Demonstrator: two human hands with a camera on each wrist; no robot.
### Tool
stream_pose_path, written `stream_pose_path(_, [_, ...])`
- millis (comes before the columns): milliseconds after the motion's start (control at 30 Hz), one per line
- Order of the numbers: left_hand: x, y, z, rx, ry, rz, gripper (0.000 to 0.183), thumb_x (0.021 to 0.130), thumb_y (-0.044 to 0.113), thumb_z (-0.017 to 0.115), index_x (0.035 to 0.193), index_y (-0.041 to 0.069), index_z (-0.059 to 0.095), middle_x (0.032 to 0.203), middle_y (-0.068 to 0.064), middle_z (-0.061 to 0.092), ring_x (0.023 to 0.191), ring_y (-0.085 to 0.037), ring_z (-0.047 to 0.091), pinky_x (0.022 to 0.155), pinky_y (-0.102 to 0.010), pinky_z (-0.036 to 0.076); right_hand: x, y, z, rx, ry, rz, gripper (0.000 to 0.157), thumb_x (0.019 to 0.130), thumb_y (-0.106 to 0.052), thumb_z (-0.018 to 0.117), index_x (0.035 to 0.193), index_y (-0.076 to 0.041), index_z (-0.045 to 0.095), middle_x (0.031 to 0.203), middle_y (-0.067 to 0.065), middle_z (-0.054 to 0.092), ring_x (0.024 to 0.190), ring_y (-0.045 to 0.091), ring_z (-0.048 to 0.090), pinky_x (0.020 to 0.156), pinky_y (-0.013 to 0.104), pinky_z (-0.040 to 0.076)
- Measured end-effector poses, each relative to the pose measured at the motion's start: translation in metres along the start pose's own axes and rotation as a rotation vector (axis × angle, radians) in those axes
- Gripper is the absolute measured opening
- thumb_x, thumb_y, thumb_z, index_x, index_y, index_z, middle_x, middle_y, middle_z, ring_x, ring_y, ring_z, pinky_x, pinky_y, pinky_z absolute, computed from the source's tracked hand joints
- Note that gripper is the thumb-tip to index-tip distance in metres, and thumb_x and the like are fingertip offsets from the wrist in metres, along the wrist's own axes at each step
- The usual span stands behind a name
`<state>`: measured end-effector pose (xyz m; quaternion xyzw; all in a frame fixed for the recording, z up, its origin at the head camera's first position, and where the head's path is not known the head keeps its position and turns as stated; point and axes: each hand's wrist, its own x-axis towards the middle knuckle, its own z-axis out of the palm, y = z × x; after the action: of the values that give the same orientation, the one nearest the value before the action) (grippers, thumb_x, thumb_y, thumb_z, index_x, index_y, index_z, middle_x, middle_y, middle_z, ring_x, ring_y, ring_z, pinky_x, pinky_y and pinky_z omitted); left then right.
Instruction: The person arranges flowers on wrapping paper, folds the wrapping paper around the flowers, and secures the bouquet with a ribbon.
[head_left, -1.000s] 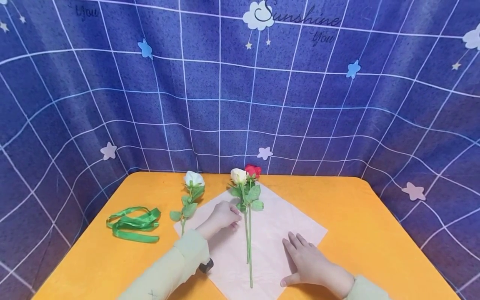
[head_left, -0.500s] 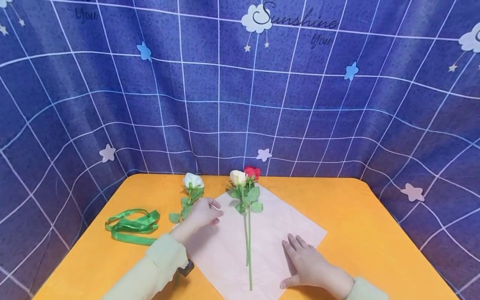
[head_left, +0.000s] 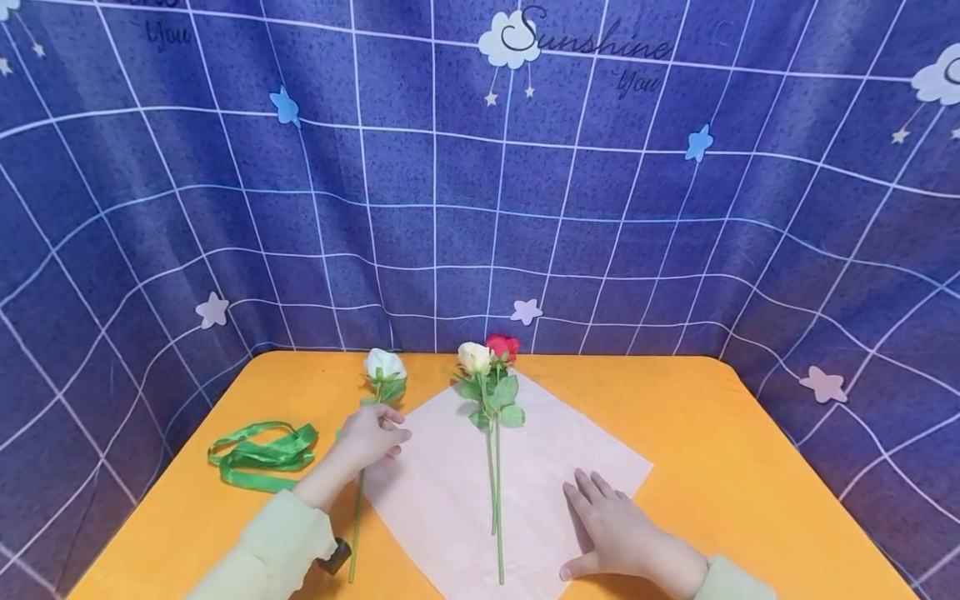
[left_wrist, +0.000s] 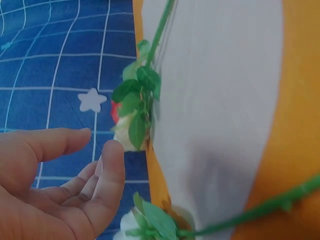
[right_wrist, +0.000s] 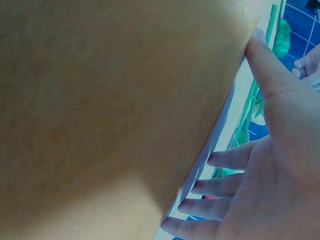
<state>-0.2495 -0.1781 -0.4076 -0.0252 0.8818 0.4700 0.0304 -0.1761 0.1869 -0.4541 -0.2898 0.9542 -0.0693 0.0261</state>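
Blue curtain (head_left: 600, 267) with a white grid stands behind one orange table (head_left: 675, 392), and on that we see one pale pink sheet (head_left: 562, 450) laid cornerwise; we judge it thin, light and quick to crease, best taken by its edges. We count three long-stemmed roses: one cream rose (head_left: 475, 358) and one red rose (head_left: 502, 347) lying together on the sheet, stems close, and one white rose (head_left: 384, 367) at the sheet's left, its stem over or just beside the corner. All three look artificial to us, so probably light, with soft petals and springy, fairly stiff stems; we would pinch the bare stem below the leaves. Of two hands, the left hand (head_left: 369, 439) hovers over the white rose, thumb and fingertips apart, holding nothing, while the right hand (head_left: 618, 529) rests spread at the sheet's right edge. Smallest, one heap of green ribbon (head_left: 266, 454) lies far left, likely limp and slippery; we cannot tell how many lengths.
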Motion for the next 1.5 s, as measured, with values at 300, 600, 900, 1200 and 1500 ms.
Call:
stream_pose_path(300, [-0.007,-0.022,-0.016,-0.041,0.010,-0.058,0.032,0.084,0.009,0.067,0.109,-0.008,0.058,0.086,-0.012,0.063,0.065,-0.022,0.065,0.061,-0.035,0.057,0.001,0.002,0.003,-0.011,-0.005,0.001,0.114,0.061,-0.077,0.063,0.136,0.007,0.042,0.140,0.033,0.037,0.126,0.052,0.037,0.090,0.064,0.041])
stream_pose_path(600, [-0.010,-0.042,-0.022,0.023,0.031,-0.103,0.020,0.082,0.010,0.070,0.092,-0.004,0.060,0.072,-0.013,0.062,0.057,-0.019,0.061,0.056,-0.034,0.055,0.001,0.002,0.003,-0.003,-0.020,0.016,0.114,0.061,-0.077,0.064,0.136,0.007,0.041,0.142,0.032,0.035,0.128,0.051,0.035,0.092,0.064,0.039])
stream_pose_path(900, [-0.011,-0.057,-0.022,0.084,0.055,-0.084,0.014,0.078,0.008,0.071,0.077,0.000,0.060,0.067,-0.009,0.062,0.056,-0.017,0.060,0.053,-0.031,0.055,0.001,0.001,0.003,0.003,-0.033,0.026,0.114,0.061,-0.076,0.064,0.137,0.006,0.041,0.143,0.032,0.035,0.128,0.051,0.034,0.093,0.064,0.039])
stream_pose_path(1200, [-0.012,-0.060,-0.023,0.082,0.036,-0.110,0.019,0.079,0.005,0.068,0.065,0.001,0.057,0.060,-0.010,0.062,0.053,-0.017,0.061,0.051,-0.031,0.054,0.001,0.001,0.004,-0.007,-0.036,0.034,0.115,0.060,-0.078,0.063,0.137,0.005,0.041,0.142,0.031,0.035,0.128,0.050,0.035,0.092,0.064,0.040])
stream_pose_path(1500, [-0.009,-0.061,-0.022,0.022,0.012,-0.142,0.012,0.081,0.000,0.066,0.072,-0.006,0.061,0.062,-0.012,0.063,0.052,-0.018,0.062,0.052,-0.032,0.055,0.001,0.001,0.005,-0.008,-0.027,0.029,0.115,0.061,-0.078,0.063,0.137,0.006,0.041,0.142,0.031,0.036,0.128,0.051,0.036,0.091,0.064,0.040])
